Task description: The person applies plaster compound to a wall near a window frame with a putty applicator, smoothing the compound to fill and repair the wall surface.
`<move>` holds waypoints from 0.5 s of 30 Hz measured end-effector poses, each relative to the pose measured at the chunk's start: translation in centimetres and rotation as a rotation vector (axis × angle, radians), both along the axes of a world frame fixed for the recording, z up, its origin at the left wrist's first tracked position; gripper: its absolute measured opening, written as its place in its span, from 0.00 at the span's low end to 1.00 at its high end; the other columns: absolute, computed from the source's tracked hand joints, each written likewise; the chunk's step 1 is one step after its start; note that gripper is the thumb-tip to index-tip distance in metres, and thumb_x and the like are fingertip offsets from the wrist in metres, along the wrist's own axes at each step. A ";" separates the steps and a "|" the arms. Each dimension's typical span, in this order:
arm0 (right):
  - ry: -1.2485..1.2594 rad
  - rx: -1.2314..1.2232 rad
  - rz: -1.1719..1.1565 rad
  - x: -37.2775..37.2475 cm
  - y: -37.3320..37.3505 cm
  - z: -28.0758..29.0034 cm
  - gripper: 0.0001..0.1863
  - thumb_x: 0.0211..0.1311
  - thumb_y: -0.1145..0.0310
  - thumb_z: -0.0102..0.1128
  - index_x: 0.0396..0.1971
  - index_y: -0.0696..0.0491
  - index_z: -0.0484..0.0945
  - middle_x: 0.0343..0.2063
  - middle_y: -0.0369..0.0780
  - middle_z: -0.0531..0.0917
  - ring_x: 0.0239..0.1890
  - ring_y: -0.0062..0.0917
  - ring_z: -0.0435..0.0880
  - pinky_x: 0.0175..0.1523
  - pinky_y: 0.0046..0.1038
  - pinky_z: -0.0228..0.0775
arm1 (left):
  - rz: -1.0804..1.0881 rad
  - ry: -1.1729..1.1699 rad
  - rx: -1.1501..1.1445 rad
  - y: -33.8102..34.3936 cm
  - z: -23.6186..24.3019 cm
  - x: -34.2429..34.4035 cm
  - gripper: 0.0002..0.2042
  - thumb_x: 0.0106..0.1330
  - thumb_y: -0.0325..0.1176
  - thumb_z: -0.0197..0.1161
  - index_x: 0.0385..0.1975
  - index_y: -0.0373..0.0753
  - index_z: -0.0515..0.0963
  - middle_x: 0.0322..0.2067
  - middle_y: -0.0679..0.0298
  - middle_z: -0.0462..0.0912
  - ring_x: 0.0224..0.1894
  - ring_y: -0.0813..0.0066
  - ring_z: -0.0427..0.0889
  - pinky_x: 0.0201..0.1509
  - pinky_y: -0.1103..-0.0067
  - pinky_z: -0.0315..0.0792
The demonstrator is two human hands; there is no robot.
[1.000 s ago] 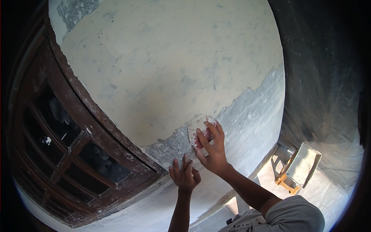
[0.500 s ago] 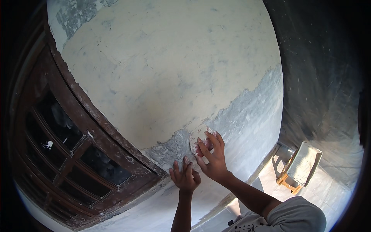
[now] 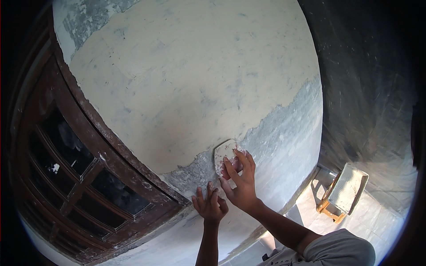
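Observation:
In my right hand (image 3: 243,188) is a putty spreader (image 3: 226,153), reddish and smeared with white filler, its face toward me and a dark edge along its left. My fingers press over its right side against the wall (image 3: 191,80). Lower left of it, my left hand (image 3: 210,206) has its fingers apart and holds nothing; whether the fingertips touch the wall I cannot tell. White smears mark those fingertips. Cream filler covers most of the wall above, with a ragged lower edge. Around the spreader, rough grey surface (image 3: 191,175) shows.
A dark brown wooden door or window frame (image 3: 84,177) with glass panes borders the wall on the left. At lower right a wooden stool (image 3: 330,212) stands on the tiled floor with a whitish rectangular tray (image 3: 348,188) on it. A dark surface (image 3: 364,88) rises at the right.
The putty spreader has turned in my right hand, so more of its face and dark edge shows. My left hand has shifted very slightly to the left and down.

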State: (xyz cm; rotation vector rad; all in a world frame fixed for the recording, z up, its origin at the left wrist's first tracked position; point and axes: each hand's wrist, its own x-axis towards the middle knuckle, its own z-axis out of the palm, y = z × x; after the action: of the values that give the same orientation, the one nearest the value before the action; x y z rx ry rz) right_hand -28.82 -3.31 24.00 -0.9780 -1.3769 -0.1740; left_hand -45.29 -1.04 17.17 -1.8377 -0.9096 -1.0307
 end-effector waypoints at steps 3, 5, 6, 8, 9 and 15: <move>0.016 0.080 -0.026 -0.1 0.9 1.5 0.30 0.51 0.73 0.72 0.59 0.56 0.78 0.67 0.55 0.63 0.68 0.60 0.59 0.72 0.57 0.51 | -0.004 -0.033 -0.006 0.0 0.1 0.4 0.11 0.66 0.33 0.54 0.45 0.41 0.78 0.57 0.59 0.84 0.72 0.47 0.65 0.78 0.54 0.42; -0.006 0.047 -0.022 -0.2 0.6 0.5 0.30 0.52 0.73 0.72 0.59 0.56 0.78 0.67 0.55 0.63 0.68 0.60 0.59 0.72 0.57 0.51 | -0.008 -0.011 -0.009 0.2 0.1 0.4 0.12 0.68 0.35 0.52 0.45 0.38 0.79 0.59 0.55 0.81 0.74 0.44 0.62 0.77 0.51 0.42; -0.029 0.019 -0.015 -0.3 0.4 0.0 0.30 0.52 0.73 0.72 0.59 0.56 0.78 0.67 0.55 0.63 0.68 0.61 0.59 0.72 0.57 0.51 | -0.005 -0.011 -0.002 0.3 0.1 0.2 0.12 0.68 0.35 0.52 0.45 0.38 0.79 0.59 0.55 0.81 0.74 0.44 0.62 0.77 0.51 0.42; -0.032 -0.012 -0.004 -0.2 0.0 -1.0 0.31 0.52 0.73 0.72 0.59 0.56 0.78 0.67 0.56 0.63 0.68 0.61 0.58 0.72 0.58 0.51 | -0.014 -0.014 -0.006 0.3 -0.3 0.1 0.12 0.68 0.34 0.52 0.46 0.38 0.79 0.59 0.55 0.81 0.74 0.44 0.62 0.77 0.51 0.42; -0.023 0.007 0.008 -0.2 0.0 -1.2 0.31 0.52 0.73 0.72 0.59 0.56 0.78 0.67 0.56 0.62 0.68 0.61 0.58 0.73 0.58 0.50 | -0.016 -0.015 -0.001 0.3 -0.3 0.0 0.12 0.68 0.34 0.52 0.46 0.38 0.79 0.59 0.55 0.81 0.74 0.44 0.62 0.77 0.51 0.42; -0.062 0.052 0.011 0.3 1.6 0.2 0.31 0.53 0.75 0.70 0.61 0.56 0.75 0.68 0.57 0.61 0.70 0.63 0.56 0.73 0.60 0.49 | -0.011 -0.016 -0.020 0.1 -0.2 0.1 0.13 0.66 0.33 0.53 0.46 0.38 0.78 0.60 0.56 0.81 0.74 0.43 0.61 0.77 0.50 0.42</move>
State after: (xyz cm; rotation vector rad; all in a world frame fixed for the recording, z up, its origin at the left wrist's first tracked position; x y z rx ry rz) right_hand -28.55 -1.67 24.20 -0.9286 -1.4272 -0.2321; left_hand -45.23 -0.95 16.94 -1.8555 -0.9226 -1.0479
